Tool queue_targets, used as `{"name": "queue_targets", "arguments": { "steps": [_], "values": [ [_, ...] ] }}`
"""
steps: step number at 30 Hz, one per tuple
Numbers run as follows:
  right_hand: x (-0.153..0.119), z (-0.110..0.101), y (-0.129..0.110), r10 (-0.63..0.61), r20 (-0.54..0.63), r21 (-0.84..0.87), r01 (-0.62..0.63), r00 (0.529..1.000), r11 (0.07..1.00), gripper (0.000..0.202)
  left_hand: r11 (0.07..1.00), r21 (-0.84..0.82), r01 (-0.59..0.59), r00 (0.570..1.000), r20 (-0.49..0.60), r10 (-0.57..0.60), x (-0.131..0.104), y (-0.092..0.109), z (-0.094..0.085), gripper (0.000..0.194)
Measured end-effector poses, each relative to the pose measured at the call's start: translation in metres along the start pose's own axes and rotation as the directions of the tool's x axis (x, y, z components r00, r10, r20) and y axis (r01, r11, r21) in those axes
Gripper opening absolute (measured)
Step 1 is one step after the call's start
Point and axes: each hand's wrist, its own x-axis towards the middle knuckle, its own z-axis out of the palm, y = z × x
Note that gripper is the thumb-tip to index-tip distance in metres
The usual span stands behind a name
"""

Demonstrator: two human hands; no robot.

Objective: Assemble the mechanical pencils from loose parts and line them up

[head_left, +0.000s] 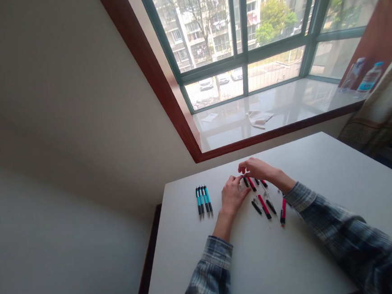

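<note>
Several blue and black pens (204, 200) lie side by side at the left of the white table. To their right, my left hand (232, 194) rests low over the table, fingers apart, its fingertips beside a black pen part (246, 181). My right hand (252, 167) reaches over the far pen parts with bent fingers; what they hold, if anything, is too small to make out. Red and black barrels (264, 206) and short black pieces (256, 207) are spread under and in front of it. Another red barrel (283, 211) lies near my right sleeve.
The white table (259, 260) stands against a window sill (229, 135) with a dark red frame. A crumpled cloth (260, 118) and plastic bottles (370, 79) are on the sill. A curtain (376, 110) hangs at the right.
</note>
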Motion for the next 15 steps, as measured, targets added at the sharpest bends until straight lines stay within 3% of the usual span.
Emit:
{"name": "queue_targets", "arguments": {
  "steps": [9,15],
  "values": [
    [0.001,-0.008,0.002,0.036,-0.067,-0.052,-0.040,0.997,0.998,0.022,1.000,0.022,-0.012,1.000,-0.004,0.013,0.005,-0.005,0.003,0.045],
    [-0.001,-0.013,0.001,0.018,-0.128,0.099,-0.005,0.992,0.995,0.021,0.977,-0.214,-0.007,0.997,-0.081,-0.010,-0.001,-0.007,0.000,0.042]
  ]
}}
